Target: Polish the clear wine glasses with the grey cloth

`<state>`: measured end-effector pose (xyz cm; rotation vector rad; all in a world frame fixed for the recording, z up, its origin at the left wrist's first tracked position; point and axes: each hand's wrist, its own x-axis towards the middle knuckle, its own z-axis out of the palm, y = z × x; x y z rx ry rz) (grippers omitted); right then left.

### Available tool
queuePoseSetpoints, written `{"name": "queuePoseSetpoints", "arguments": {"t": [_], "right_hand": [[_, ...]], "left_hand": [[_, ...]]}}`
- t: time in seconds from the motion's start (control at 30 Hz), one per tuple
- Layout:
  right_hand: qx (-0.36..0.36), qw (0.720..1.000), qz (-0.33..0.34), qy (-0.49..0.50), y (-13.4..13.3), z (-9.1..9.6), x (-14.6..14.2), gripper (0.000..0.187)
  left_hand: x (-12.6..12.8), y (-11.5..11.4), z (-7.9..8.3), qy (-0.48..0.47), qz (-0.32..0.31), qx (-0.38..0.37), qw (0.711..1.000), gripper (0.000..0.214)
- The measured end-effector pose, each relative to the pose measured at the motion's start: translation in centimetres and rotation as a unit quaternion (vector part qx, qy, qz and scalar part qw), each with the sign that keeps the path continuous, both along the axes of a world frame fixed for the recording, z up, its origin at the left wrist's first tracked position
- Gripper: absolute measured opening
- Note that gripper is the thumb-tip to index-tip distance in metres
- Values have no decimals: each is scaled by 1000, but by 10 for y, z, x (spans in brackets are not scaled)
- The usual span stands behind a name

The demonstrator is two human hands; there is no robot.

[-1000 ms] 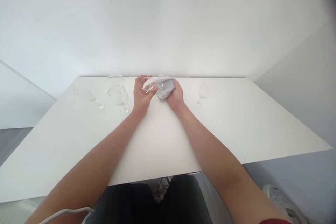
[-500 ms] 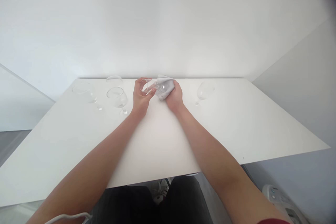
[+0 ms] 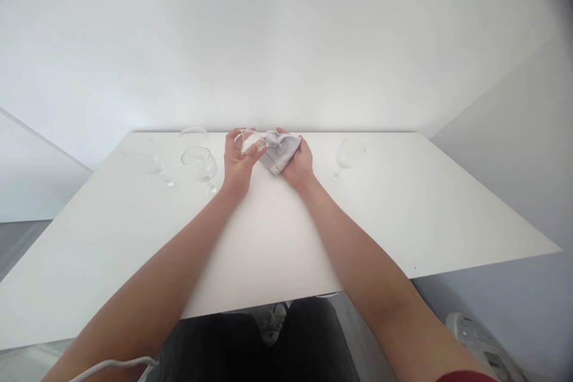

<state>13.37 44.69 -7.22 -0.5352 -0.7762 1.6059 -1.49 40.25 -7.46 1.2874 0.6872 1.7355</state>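
A clear wine glass (image 3: 251, 139) lies on its side in the air over the far part of the table, its rim toward the left. My left hand (image 3: 239, 158) is closed around its bowl. A light grey cloth (image 3: 278, 158) rests in my right hand (image 3: 301, 162), which is closed on it. The stem and foot of the glass lie against the cloth. Part of my right fingers is hidden behind the cloth.
Several stemmed glasses stand on the white table (image 3: 268, 239): a near-left glass (image 3: 199, 164), a far-left glass (image 3: 147, 155), one behind them (image 3: 194, 134), and a right glass (image 3: 350, 154). A white wall (image 3: 286, 42) rises behind the table.
The held glass has turned a little, showing more of its bowl. The cloth has shifted and spread slightly lower at the foot of the glass. Both hands still hold on.
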Motion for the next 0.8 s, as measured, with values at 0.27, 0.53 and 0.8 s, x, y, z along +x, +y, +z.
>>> {"name": "queuePoseSetpoints", "arguments": {"t": [0.27,0.53,0.8], "right_hand": [[-41,993,0,-109,-3,-3,-7,20],[-2,982,-92,-164,-7,0,-4,22],[29,966,-167,-197,-2,-7,-4,27]], "left_hand": [[0,0,2,-3,-35,-14,999,54],[5,-8,8,43,-90,-17,995,58],[6,-5,5,35,-96,-35,994,58]]}}
